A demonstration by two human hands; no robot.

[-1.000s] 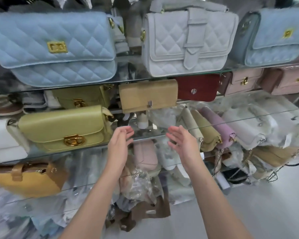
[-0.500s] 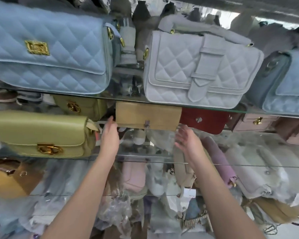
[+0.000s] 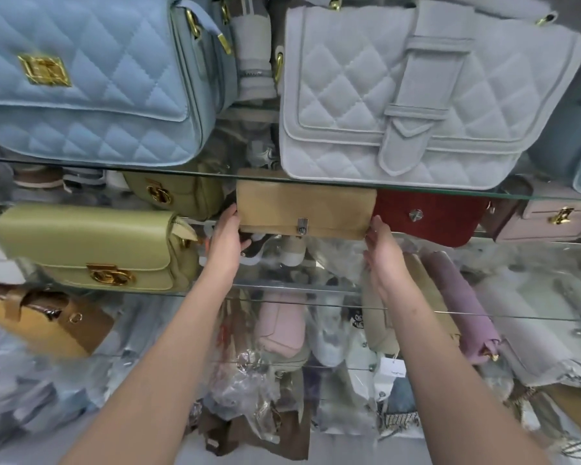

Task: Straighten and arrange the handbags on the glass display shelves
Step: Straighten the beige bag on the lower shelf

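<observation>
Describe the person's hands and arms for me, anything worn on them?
Nothing worn shows. The left hand and right hand are bare, with no gloves or rings visible. The left forearm and right forearm are bare too: no sleeves, watch or bracelet in view.

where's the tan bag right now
Head view, centre: the tan bag sits below the grey quilted bag, red bag on its right, left hand and right hand at its ends.
</observation>
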